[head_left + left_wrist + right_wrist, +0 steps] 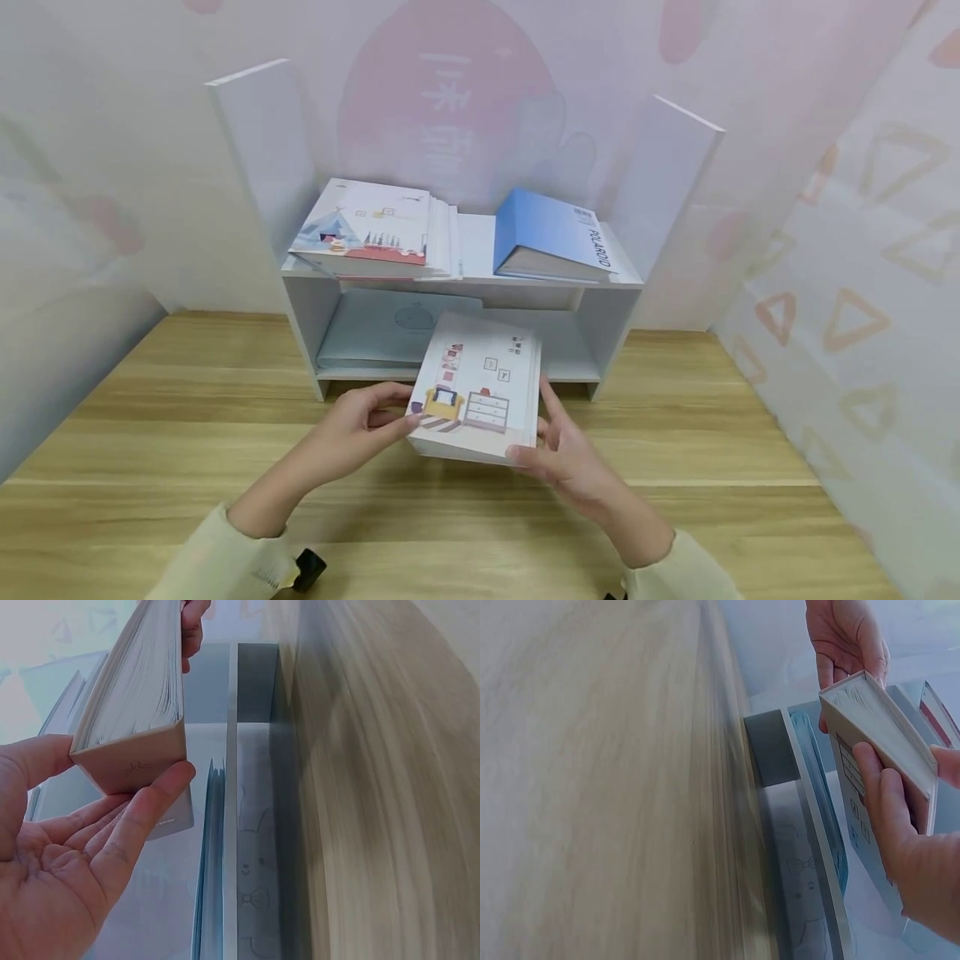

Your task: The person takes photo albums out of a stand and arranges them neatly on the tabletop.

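Album: I see a thick, white rectangular album with a printed yellow armchair and drawers (472, 383) between both hands, lifted above the pale wood-grain table (675, 425), at the near side of the white two-level board shelf (672, 183).
Left hand: the bare left hand (375, 417) pinches the album's left side near its near corner; my left wrist view shows thumb and fingertips at opposite edges of the spine.
Right hand: the bare right hand (573, 462) pinches the near right corner, thumb on the cover, another finger reaching along the right side.
Handling step: I judge this to be a two-handed carry or alignment in front of the shelf's lower level.
Next move: I would say it calls for both hands working together, with the far edge clear of the shelf boards and of the thin, pale blue whale-print folder (367, 329) lying at lower left.
Cover direction: the printed cover faces up; the armchair's foot is at the near edge, so the picture's top points far. The spine faces left, towards the left palm.
Long axis: near to far, the far end swung slightly right. Exact tilt I cannot tell.
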A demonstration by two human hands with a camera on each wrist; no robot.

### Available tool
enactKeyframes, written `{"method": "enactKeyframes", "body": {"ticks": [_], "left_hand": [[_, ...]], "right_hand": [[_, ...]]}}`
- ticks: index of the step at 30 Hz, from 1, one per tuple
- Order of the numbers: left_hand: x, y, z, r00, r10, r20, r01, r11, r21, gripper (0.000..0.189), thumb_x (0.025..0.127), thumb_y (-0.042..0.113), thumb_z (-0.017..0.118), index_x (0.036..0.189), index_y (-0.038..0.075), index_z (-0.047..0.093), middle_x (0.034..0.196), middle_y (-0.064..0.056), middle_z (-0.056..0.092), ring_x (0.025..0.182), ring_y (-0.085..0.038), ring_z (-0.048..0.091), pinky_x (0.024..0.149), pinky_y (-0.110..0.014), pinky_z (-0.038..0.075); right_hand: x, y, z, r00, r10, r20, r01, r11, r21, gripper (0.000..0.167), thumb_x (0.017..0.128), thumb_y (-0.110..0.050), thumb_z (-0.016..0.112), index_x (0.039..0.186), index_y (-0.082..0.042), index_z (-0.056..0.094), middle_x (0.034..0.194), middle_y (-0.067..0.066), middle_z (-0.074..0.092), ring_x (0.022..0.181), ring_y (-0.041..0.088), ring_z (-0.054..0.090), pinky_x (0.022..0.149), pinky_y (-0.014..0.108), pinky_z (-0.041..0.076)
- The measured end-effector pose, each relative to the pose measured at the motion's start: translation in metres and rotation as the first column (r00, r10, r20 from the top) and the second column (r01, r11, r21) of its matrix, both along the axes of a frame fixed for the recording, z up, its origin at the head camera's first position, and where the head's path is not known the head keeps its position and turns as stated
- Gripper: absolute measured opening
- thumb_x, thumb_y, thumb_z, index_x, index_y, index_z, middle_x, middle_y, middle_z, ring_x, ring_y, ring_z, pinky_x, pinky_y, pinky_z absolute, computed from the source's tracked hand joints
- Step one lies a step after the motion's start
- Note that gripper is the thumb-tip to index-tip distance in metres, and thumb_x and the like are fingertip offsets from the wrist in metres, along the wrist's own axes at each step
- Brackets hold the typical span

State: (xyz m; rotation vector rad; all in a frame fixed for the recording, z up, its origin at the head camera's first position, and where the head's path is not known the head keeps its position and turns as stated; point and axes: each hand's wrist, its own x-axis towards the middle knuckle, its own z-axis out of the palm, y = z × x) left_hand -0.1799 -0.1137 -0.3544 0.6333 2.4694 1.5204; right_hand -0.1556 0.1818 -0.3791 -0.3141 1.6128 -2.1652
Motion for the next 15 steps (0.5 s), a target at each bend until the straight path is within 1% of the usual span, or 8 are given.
{"method": "enactKeyframes", "body": {"ticks": [9, 12, 15], "left_hand": [[0.010, -0.020, 0.003, 1.000, 0.004, 0.010, -0.004, 1.000, 0.011, 0.046, 0.097, 0.024, 0.065, 0.132, -0.004, 0.056, 0.129, -0.023, 0.062, 0.107, -0.026, 0.070, 0.083, -0.028, 0.059], [0.013, -0.024, 0.003, 1.000, 0.008, 0.015, -0.008, 1.000, 0.013, 0.046, 0.097, 0.023, 0.065, 0.133, -0.005, 0.055, 0.129, -0.023, 0.062, 0.106, -0.025, 0.070, 0.082, -0.027, 0.059], [0.016, -0.029, 0.003, 1.000, 0.003, 0.016, -0.004, 1.000, 0.015, 0.048, 0.098, 0.023, 0.065, 0.133, -0.007, 0.054, 0.128, -0.025, 0.062, 0.106, -0.026, 0.070, 0.082, -0.027, 0.060]], "right_hand": [[0.003, -0.017, 0.000, 1.000, 0.020, -0.004, -0.020, 1.000, -0.011, 0.119, 0.087, 0.001, 0.071, 0.157, -0.027, -0.021, 0.156, 0.033, 0.026, 0.106, 0.015, 0.067, 0.086, 0.023, 0.057], [0.005, -0.022, 0.001, 1.000, 0.020, 0.001, -0.020, 1.000, 0.000, 0.119, 0.087, 0.000, 0.072, 0.157, -0.028, -0.020, 0.154, 0.033, 0.028, 0.106, 0.016, 0.068, 0.087, 0.025, 0.057], [0.006, -0.026, 0.001, 1.000, 0.016, 0.003, -0.016, 1.000, 0.007, 0.120, 0.086, 0.002, 0.072, 0.157, -0.027, -0.019, 0.154, 0.033, 0.030, 0.107, 0.018, 0.068, 0.090, 0.028, 0.056]]}}
